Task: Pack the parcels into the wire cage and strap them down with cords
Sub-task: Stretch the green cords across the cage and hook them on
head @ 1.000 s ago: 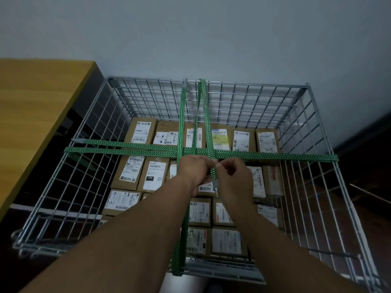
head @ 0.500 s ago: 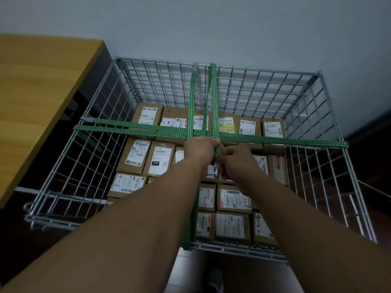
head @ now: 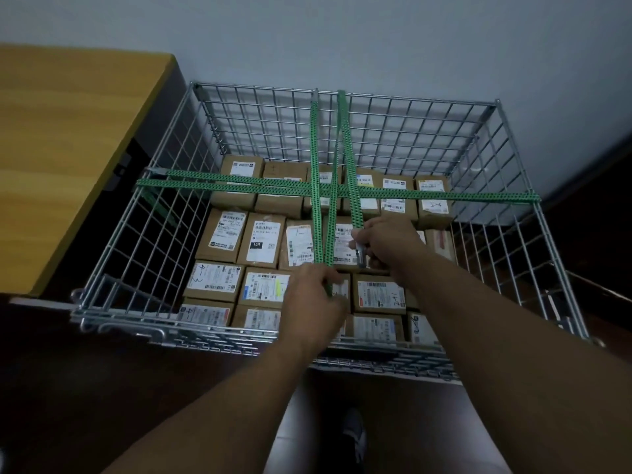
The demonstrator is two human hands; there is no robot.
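cords [head: 349,159] in left hand [head: 314,299], right hand [head: 386,244]

- The front-left parcel [head: 212,296] has "4-3" written by hand on its white label [head: 214,278].
- The second-row parcel [head: 265,217] shows "15H" on a black patch [head: 255,245].
- The small print on the other labels [head: 378,294] is too tiny to read.

The left hand [head: 316,297] hides the near end of the green cord [head: 329,241]; parcel labels [head: 263,242] are too small to read
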